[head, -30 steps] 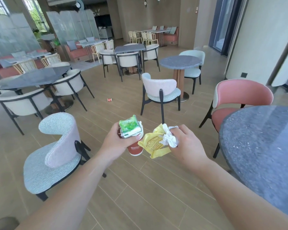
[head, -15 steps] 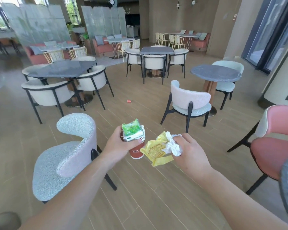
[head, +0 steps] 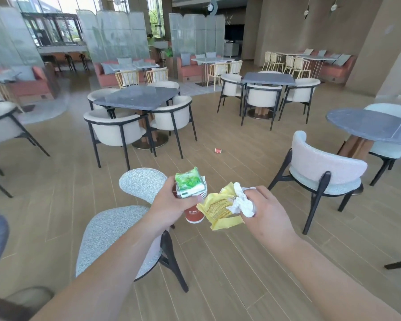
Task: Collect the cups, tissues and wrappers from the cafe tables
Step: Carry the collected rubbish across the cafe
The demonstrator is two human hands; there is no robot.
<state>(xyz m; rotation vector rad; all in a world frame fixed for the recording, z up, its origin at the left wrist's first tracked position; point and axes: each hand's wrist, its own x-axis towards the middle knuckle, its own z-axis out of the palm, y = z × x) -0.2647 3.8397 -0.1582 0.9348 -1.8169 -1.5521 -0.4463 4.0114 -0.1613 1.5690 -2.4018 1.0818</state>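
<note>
Left hand (head: 171,202) grips upright red cup (head: 194,215), mouth up

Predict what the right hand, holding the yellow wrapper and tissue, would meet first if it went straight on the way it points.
Probably the red paper cup gripped by the left hand; the right hand points at it, though depth is uncertain.

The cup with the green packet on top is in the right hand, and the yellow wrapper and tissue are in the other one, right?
Not quite. The head view shows the cup with the green packet on top in the left hand, not the right. The yellow wrapper and tissue are in the right hand.
</note>
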